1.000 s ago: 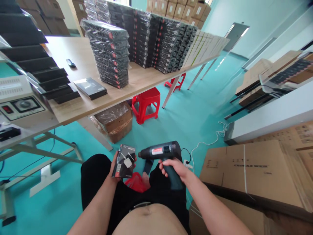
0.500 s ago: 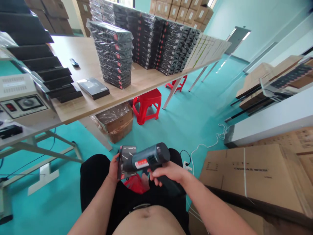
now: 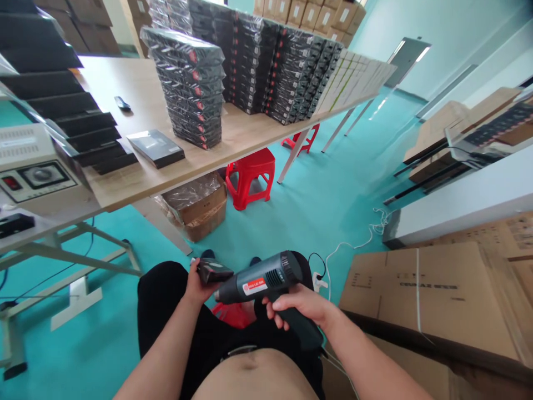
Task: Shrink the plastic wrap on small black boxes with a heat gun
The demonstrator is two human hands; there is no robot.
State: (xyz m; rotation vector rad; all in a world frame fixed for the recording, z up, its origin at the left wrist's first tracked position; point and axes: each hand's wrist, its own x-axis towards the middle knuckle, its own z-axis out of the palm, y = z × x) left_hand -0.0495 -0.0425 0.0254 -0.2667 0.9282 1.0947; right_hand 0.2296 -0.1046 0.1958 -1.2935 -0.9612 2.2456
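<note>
My left hand (image 3: 198, 284) is closed on the near end of a small dark box (image 3: 214, 270), held above my lap and turned edge-on. My right hand (image 3: 295, 304) grips the handle of a dark heat gun (image 3: 260, 279) with a red and white label. The gun's nozzle points left, close to the box and my left fingers. From here I cannot tell whether nozzle and box touch. Another flat dark box (image 3: 156, 148) lies near the table's front edge, beside a tall stack of film-wrapped black boxes (image 3: 195, 89).
The wooden table (image 3: 137, 180) bears more stacked boxes. A control unit with a dial (image 3: 41, 172) stands at left. Below are a red stool (image 3: 252, 175) and an open carton (image 3: 200, 208). Large cartons (image 3: 408, 294) sit at right, near a white cable (image 3: 353, 244) on the floor.
The box in my left hand has turned from showing its broad printed face to lying nearly edge-on. The heat gun has shifted slightly right and down, its nozzle now below the box.
</note>
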